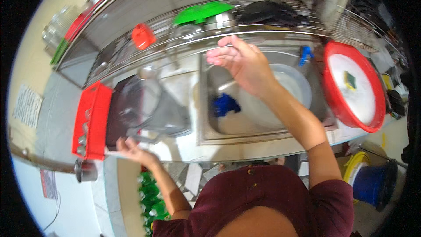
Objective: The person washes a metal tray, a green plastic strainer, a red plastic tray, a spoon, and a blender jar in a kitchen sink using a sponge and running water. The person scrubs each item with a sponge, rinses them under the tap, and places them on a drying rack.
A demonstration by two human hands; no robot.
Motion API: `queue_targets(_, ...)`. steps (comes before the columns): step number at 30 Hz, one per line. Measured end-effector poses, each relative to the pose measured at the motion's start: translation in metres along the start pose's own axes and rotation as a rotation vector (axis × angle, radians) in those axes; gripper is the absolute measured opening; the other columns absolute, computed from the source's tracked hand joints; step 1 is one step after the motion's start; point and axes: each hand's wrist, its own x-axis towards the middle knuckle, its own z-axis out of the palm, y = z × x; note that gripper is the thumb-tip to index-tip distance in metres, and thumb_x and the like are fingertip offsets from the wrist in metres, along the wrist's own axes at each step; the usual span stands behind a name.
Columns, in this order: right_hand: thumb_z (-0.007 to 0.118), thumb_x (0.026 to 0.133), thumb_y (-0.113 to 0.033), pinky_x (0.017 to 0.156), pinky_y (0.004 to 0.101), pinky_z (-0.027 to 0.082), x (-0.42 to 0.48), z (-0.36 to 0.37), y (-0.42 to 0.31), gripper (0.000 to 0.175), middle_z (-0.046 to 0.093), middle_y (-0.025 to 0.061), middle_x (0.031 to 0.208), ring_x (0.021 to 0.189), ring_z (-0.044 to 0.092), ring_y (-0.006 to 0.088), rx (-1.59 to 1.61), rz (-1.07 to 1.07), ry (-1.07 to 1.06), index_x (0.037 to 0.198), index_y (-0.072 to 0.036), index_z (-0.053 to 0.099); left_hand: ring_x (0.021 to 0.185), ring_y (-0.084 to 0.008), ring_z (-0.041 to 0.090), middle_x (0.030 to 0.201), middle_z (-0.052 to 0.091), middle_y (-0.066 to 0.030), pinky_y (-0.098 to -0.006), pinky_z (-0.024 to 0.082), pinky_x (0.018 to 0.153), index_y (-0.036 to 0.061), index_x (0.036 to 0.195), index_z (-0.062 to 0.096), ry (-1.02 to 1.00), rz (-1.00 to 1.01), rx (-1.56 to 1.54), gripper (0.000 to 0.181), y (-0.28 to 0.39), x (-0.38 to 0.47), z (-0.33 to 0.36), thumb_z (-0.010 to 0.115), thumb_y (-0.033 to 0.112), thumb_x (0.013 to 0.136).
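Observation:
My right hand (245, 64) is raised over the steel sink (205, 131), palm turned left, fingers loosely apart with nothing in them. Below it in the sink are a dark blue cloth (226, 104) and a round, pale translucent basin (301, 79). My left hand (135, 151) is blurred at the counter's front edge, fingers spread, apparently holding nothing. Just beyond its fingers lie a dark tray (120, 126) and transparent pitcher-like containers (171, 112), with a grey handle close to the hand. Whether my left fingertips touch the tray is unclear.
A red basin (329, 85) of white suds, with a sponge (350, 80), stands right of the sink. A red cutlery box (95, 121) stands at left. A wire rack (184, 41) behind holds a green strainer (204, 11) and pots. Green bottles (153, 194) stand below.

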Motion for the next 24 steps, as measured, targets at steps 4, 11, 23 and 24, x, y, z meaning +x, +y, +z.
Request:
queue_targets(4,0.035,0.094,-0.027,0.076,0.0333,0.046,-0.056,-0.065,-0.071,0.028,0.061,0.0211,0.092,0.084,0.060,0.0262,-0.188,-0.460,-0.027,0.091,-0.002,0.046,0.098,-0.0214,0.047,0.104,0.051,-0.0131,-0.0349,0.036,0.090,-0.0035,0.110,0.048,-0.134,0.244,-0.209,0.027,0.081,-0.108,0.050,0.048,0.007,0.086)
queue_targets(11,0.050,0.080,0.000,0.069,0.0346,0.046,-0.204,-0.169,-0.184,0.015,0.058,0.0166,0.084,0.079,0.058,0.0318,-1.546,-0.788,0.244,0.094,0.000,0.047,0.087,-0.0159,0.058,0.103,0.058,-0.0103,-0.0280,0.045,0.078,-0.0004,0.116,0.048,-1.624,-0.535,-0.813,0.030,0.236,-0.350,0.223,0.049,0.011,0.088)
queue_targets(23,0.069,0.066,-0.025,0.090,0.0536,0.038,-0.243,-0.390,-0.296,0.076,0.024,0.0115,0.140,0.127,0.027,0.0307,-2.464,0.355,-0.036,0.130,-0.013,0.030,0.094,-0.0359,0.058,0.098,0.059,-0.0222,-0.0424,0.047,0.079,0.0011,0.100,0.054,-1.886,0.552,0.267,0.027,0.214,-0.584,0.421,0.057,0.011,0.075)
queue_targets(24,0.069,0.067,-0.025,0.089,0.0607,0.035,-0.243,-0.401,-0.298,0.084,0.013,0.0060,0.144,0.131,0.018,0.0296,-2.430,0.488,-0.117,0.136,-0.019,0.023,0.100,-0.0340,0.056,0.103,0.058,-0.0217,-0.0420,0.044,0.084,0.0013,0.106,0.051,-1.874,0.574,0.278,0.034,0.204,-0.588,0.419,0.058,0.011,0.074)
